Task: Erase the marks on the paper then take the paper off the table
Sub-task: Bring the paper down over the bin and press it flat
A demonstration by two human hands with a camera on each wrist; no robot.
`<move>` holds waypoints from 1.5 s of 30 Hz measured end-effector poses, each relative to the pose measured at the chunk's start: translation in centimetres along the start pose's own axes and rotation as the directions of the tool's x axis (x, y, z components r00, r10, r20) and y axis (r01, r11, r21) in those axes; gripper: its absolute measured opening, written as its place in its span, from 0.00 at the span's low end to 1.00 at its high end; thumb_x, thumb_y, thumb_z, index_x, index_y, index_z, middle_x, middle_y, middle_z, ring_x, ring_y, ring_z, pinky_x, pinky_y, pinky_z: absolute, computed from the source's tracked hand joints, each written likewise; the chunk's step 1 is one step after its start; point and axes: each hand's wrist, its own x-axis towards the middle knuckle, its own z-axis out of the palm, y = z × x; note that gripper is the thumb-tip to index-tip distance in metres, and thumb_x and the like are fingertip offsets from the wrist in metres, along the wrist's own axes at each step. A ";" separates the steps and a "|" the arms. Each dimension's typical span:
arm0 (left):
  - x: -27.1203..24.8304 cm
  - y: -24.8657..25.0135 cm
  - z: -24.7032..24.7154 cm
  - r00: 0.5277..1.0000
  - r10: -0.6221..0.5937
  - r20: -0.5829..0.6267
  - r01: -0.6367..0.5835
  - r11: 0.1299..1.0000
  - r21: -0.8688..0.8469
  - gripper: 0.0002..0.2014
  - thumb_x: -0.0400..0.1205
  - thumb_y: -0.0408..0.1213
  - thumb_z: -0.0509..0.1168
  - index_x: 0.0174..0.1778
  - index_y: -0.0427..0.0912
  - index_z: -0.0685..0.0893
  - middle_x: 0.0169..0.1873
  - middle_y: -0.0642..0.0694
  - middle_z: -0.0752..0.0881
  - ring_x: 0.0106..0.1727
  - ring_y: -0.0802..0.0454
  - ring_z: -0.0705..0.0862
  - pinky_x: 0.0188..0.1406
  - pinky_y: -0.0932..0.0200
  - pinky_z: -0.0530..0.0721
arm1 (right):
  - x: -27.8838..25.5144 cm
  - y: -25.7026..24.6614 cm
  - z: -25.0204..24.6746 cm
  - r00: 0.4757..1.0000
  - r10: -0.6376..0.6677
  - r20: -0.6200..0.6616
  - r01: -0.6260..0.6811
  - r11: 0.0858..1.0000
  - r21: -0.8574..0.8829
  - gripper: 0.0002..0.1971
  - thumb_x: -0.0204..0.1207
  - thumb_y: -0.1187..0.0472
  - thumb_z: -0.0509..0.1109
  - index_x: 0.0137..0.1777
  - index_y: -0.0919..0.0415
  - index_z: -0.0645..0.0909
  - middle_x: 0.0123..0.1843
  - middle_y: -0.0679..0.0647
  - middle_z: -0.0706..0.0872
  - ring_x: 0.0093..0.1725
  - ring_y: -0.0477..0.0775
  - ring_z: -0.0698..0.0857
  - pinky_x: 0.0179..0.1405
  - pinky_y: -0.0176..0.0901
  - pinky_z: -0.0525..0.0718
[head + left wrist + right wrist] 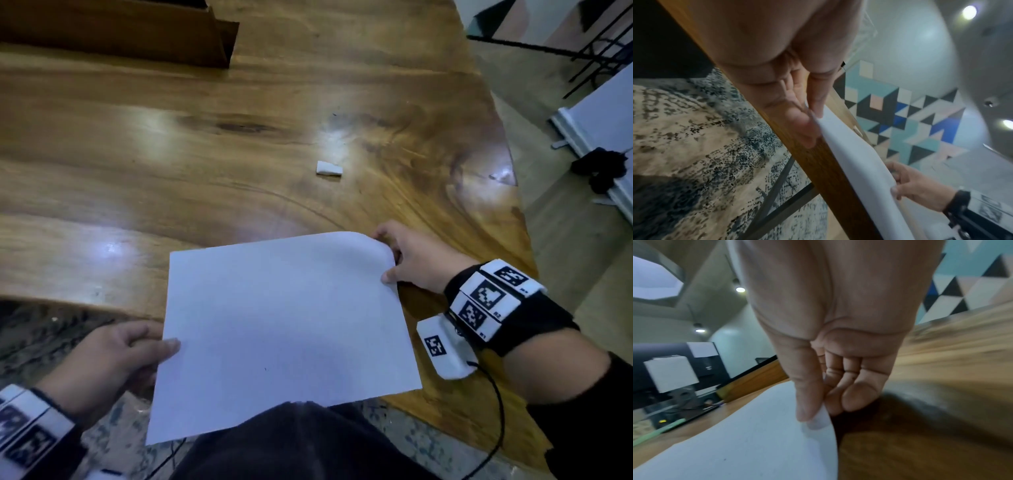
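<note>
Pinching paper (281,329) (long axis near-to-far), both hands

Matt white paper (284,325); glossy wooden table (171,154)

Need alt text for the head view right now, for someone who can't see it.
Both hands hold a blank-looking white paper at the near edge of a wooden table: the left hand pinches its left edge, the right hand its curled far right corner. A small white eraser lies farther back on the table.
</note>
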 end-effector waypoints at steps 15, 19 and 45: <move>-4.1 -8.9 -9.5 0.998 0.034 -0.043 -0.045 0.963 -0.266 0.18 0.68 0.22 0.64 0.35 0.51 0.91 0.35 0.51 0.93 0.35 0.51 0.91 0.27 0.60 0.88 | 1.6 -12.3 4.5 0.890 -0.410 0.199 0.443 0.881 -0.169 0.42 0.72 0.61 0.77 0.81 0.49 0.57 0.60 0.42 0.75 0.53 0.46 0.75 0.39 0.31 0.72; -6.4 -13.5 -13.8 0.978 -0.027 -0.209 -0.033 0.960 -0.279 0.17 0.54 0.43 0.82 0.38 0.50 0.90 0.37 0.47 0.93 0.39 0.50 0.90 0.34 0.57 0.90 | 1.3 -18.0 8.6 0.829 -0.523 0.200 0.554 0.818 -0.156 0.49 0.75 0.65 0.73 0.84 0.45 0.41 0.54 0.57 0.84 0.45 0.55 0.83 0.44 0.50 0.83; 2.9 -37.3 -21.0 0.888 -0.257 -0.381 -0.009 0.819 -0.573 0.16 0.79 0.18 0.52 0.54 0.38 0.79 0.61 0.38 0.78 0.48 0.49 0.87 0.52 0.49 0.85 | 17.1 -28.9 39.0 0.705 -0.545 0.454 0.678 0.706 -0.205 0.27 0.79 0.75 0.57 0.76 0.53 0.73 0.70 0.62 0.75 0.69 0.64 0.76 0.67 0.47 0.74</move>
